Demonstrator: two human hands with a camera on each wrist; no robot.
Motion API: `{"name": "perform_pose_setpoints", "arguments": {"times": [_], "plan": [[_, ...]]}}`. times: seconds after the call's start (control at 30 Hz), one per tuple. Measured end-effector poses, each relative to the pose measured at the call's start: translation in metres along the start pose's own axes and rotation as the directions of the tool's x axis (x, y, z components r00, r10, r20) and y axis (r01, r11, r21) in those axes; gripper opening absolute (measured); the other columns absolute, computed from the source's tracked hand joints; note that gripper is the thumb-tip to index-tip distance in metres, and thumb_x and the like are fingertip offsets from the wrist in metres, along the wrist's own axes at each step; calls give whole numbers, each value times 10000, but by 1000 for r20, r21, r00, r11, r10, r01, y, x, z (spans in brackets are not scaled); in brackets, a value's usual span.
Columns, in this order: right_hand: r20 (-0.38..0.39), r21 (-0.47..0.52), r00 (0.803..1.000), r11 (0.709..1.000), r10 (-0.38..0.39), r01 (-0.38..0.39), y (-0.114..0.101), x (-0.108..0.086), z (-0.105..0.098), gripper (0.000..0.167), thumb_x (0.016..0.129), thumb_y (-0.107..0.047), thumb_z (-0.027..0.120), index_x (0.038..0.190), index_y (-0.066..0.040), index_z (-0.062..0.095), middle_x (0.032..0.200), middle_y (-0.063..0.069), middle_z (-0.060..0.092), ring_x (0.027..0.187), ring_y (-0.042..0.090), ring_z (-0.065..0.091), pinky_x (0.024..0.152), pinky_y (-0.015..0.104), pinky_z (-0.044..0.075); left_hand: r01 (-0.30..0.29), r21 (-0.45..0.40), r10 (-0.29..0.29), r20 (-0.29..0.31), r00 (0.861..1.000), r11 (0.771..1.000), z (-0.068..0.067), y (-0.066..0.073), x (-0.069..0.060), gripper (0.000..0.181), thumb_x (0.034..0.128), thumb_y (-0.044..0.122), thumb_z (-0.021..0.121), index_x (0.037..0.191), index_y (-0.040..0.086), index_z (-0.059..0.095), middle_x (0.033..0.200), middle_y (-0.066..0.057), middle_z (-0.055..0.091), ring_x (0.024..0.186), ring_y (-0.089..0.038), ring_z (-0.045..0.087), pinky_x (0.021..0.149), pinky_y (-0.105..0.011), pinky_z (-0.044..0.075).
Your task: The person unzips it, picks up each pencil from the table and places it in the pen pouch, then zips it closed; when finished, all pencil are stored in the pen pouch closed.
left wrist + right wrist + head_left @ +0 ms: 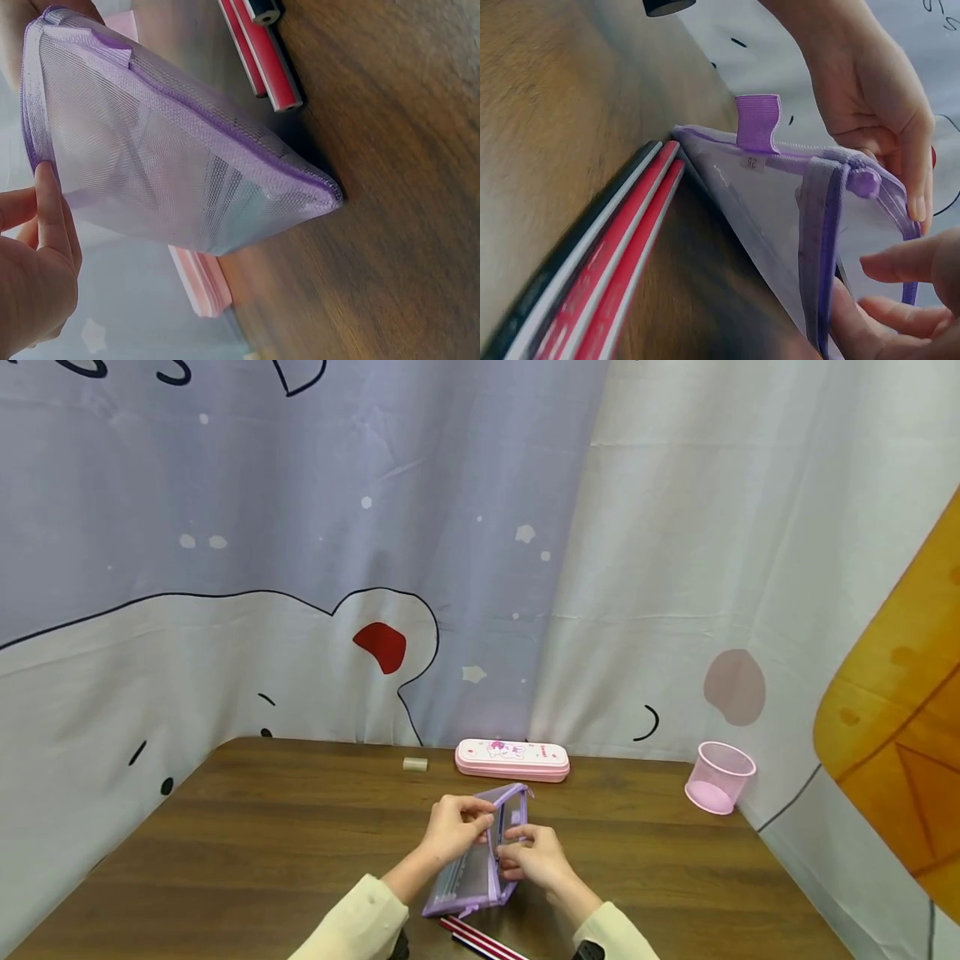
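Note:
A purple mesh zip pouch (471,870) stands tilted on the table, its zipped mouth spread apart. My left hand (452,828) pinches one edge of that mouth; in the left wrist view its fingertips (46,180) lie against the purple trim. At the opposite edge, my right hand (536,860) holds the trim with curled fingers, partly inside the opening. Through the mesh, pale bluish contents show faintly near the pouch's lower end. Two red-and-white striped pencils (622,255) and a black-and-white one (577,247) lie beside the pouch, nearest me.
Behind the pouch lies a pink pencil case (513,761), with a small pale block (415,764) to its left. A pink cup (720,777) stands tilted in view at the table's right edge. A printed curtain (480,568) hangs behind the wooden table (285,827).

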State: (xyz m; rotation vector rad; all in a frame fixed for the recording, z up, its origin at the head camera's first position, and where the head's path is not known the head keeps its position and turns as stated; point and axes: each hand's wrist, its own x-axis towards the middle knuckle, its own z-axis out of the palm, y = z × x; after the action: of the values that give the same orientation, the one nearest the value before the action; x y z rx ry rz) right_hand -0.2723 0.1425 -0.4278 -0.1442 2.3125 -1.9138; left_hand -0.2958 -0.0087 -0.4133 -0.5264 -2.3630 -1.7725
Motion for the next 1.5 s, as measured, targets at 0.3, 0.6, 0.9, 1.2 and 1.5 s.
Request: {"name": "perform_pose_setpoints", "arguments": {"times": [0.3,0.6,0.9,1.2,1.5], "plan": [[93,-35,993,997,-67,70,-3,-1,-1,313,760,34,573,1027,189,521,844,201,651,683,117,615,625,299,570,8,-3,-8,0,1000,1000,-3,1,-1,164,778,-1,596,906,-87,650,716,-223,645,515,-78,580,479,-191,530],[106,-83,986,987,-131,140,-14,-17,-13,287,769,40,568,1007,197,528,837,294,621,666,166,628,627,323,572,12,4,-12,-13,1000,1000,-5,3,-2,146,778,-1,600,893,-66,661,699,-203,643,507,-76,574,473,-186,526],[365,-359,913,877,-181,318,0,-59,-37,161,734,-84,665,813,54,641,691,100,657,573,-9,558,522,161,508,27,0,-27,-24,999,1000,-9,1,-2,134,769,-4,612,882,-45,671,689,-185,645,492,-64,569,473,-201,530],[503,-691,827,457,-253,560,16,-77,-26,64,639,-63,667,697,-89,674,573,-48,612,526,-92,465,487,2,335,17,17,-17,-32,999,1000,-13,0,-1,134,769,-6,610,882,-45,670,699,-220,644,471,-52,561,459,-182,516],[436,-635,880,627,-189,450,17,-72,-23,37,636,-57,693,666,-79,697,520,-18,601,474,-126,383,431,47,360,9,6,-9,-12,1000,1000,-11,3,0,145,776,-1,610,897,-59,665,725,-252,641,471,-41,555,464,-191,521]]}}
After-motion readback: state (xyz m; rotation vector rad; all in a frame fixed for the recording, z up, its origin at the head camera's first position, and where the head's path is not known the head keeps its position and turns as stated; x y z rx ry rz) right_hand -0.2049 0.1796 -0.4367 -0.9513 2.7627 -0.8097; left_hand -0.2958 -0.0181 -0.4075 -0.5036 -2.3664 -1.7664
